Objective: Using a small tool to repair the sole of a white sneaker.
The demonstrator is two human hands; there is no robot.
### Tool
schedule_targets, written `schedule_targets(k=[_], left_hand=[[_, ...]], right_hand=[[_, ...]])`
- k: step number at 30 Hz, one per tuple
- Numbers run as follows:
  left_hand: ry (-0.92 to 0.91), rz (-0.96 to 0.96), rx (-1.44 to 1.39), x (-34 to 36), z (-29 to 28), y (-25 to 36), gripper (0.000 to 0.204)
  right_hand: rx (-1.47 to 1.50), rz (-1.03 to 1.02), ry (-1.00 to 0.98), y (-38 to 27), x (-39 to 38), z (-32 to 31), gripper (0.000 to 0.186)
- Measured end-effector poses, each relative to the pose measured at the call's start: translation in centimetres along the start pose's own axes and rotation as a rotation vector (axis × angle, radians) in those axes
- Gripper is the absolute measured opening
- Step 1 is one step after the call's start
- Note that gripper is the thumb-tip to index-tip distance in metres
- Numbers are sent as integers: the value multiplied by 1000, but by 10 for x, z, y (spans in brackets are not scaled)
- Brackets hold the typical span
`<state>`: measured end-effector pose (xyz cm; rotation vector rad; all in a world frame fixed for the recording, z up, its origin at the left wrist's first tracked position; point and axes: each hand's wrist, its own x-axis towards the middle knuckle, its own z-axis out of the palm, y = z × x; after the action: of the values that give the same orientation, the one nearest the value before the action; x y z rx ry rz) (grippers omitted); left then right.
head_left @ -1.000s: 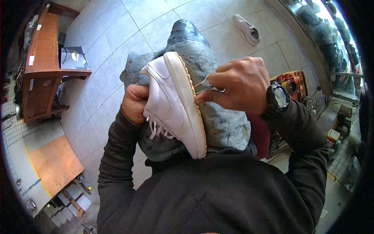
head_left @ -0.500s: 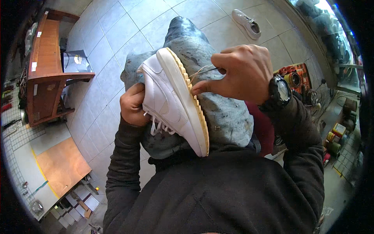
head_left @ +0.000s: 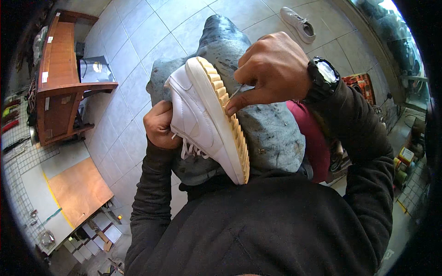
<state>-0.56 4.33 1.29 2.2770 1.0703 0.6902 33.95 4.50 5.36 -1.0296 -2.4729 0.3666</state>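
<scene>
A white sneaker [head_left: 195, 117] lies on its side across my lap, heel away from me and toe toward my body. Its ridged tan outsole [head_left: 220, 92] faces right. My left hand [head_left: 161, 125] is closed at the shoe's left edge, by its opening and the white laces [head_left: 191, 149]; its fingertips are hidden. My right hand [head_left: 271, 71] pinches a thin metal awl [head_left: 236, 91], its shaft slanting down to the outsole's ridges. The thumb rests against the sole's edge. The awl's handle, if any, is hidden in the fist.
Stained grey cloth [head_left: 271, 133] covers my lap under the shoe. Another light sneaker [head_left: 298, 25] sits on the tiled floor ahead. A brown wooden cabinet [head_left: 60, 110] and a worktable with an orange-brown board [head_left: 83, 191] stand left. Cans and boxes [head_left: 405, 158] stand at right.
My right hand has come closer to the outsole, with the awl's tip now down at the ridges. The pale thread seen beside the awl no longer shows clearly. The outsole faces up more.
</scene>
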Motion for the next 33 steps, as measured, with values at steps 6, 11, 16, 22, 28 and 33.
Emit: schedule_targets(k=[6, 11, 16, 22, 28, 33], left_hand=[[126, 55, -27, 4, 7, 1, 18], [120, -10, -28, -1, 2, -1, 16], [144, -283, -241, -21, -22, -14, 24], [110, -254, -1007, -39, -41, -39, 34], [165, -238, -1707, -37, -31, -35, 41], [119, -215, -1909, -15, -25, -21, 40]], right_hand=[[100, -18, 51, 4, -3, 3, 74], [513, 135, 148, 11, -25, 12, 65], [1187, 428, 534, 110, -108, -13, 51], [-401, 1232, -233, 254, -252, -63, 43], [96, 770, 443, 122, -134, -32, 39], [404, 392, 413, -50, -35, 24, 57]])
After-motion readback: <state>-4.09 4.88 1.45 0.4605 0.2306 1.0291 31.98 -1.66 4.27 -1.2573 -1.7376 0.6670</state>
